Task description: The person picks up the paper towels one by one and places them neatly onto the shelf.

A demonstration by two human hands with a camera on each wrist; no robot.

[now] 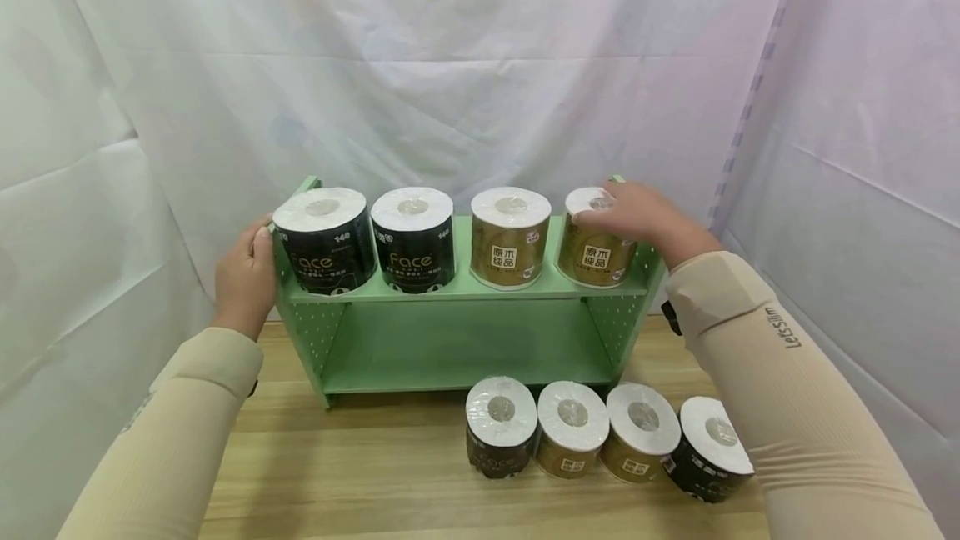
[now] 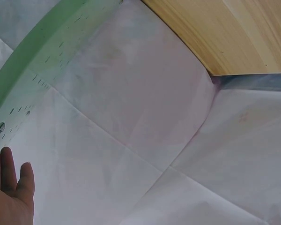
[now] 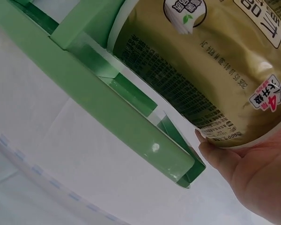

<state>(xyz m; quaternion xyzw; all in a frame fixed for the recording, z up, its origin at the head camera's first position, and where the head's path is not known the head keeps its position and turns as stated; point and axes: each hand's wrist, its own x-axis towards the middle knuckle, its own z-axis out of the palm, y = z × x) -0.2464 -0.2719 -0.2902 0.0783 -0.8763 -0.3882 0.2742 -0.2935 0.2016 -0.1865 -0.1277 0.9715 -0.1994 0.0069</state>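
My right hand [image 1: 637,213] grips the top of a gold-wrapped toilet roll [image 1: 596,261] at the right end of the upper shelf. In the right wrist view the fingers [image 3: 220,154] bend round the end of that roll. My left hand [image 1: 246,280] touches the left side panel of the green shelf rack [image 1: 480,294], its fingers fairly straight in the left wrist view. Beside it, on the upper shelf, stands a black-wrapped roll [image 1: 327,261]. Another black roll [image 1: 414,257] and a second gold roll [image 1: 507,250] stand upright between the two ends.
In front of the rack, on the wooden table [image 1: 360,465], several more rolls line up at the right: a black roll [image 1: 498,450], two gold ones, and a slightly tilted black roll [image 1: 708,465] by my right sleeve. White cloth [image 1: 450,65] hangs behind and at both sides.
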